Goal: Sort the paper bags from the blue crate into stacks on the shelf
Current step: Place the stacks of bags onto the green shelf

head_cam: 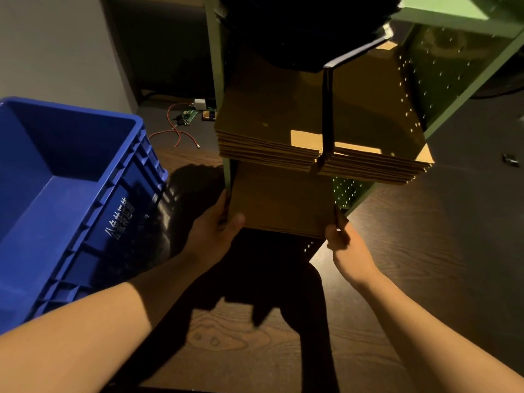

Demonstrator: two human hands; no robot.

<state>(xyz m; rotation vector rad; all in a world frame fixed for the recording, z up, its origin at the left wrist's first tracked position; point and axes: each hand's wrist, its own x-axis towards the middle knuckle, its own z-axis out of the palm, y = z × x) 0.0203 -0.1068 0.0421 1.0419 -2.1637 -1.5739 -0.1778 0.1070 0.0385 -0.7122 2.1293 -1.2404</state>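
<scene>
— Two hands, one load. How are you holding it?

— From the left: the blue crate (71, 177) stands at my left on the wooden floor (425, 251), and what I can see of its inside shows no bags. My left hand (215, 231) grips the near left corner of a stack of paper bags (280, 199), thumb lying on top, fingers wrapped under the edge. My right hand (340, 242) pinches the near right corner, beside a dark handle. Both are closed on the same stack.

— And where is that stack now?

— At the lower level of the green shelf (442, 89), its far part tucked under the upper stack (312, 137) that fills the level above and overhangs toward me. A black strap (327, 109) hangs across that upper stack from a dark bag higher up.

— What makes this step go well?

— I judge I should keep the stack flat and square, push both corners evenly so it slides straight back, and let go only once its near edge lines up with the shelf front.

— Room to move?

— Tight on the left: my left knuckles are just beside the shelf's left post. On the right the perforated side panel (347, 191) sits near the stack's corner. Overhead, the overhanging upper stack limits any lift. Behind me, toward the near floor, it looks free. Loose red wires (175, 131) lie far left, well apart.
</scene>
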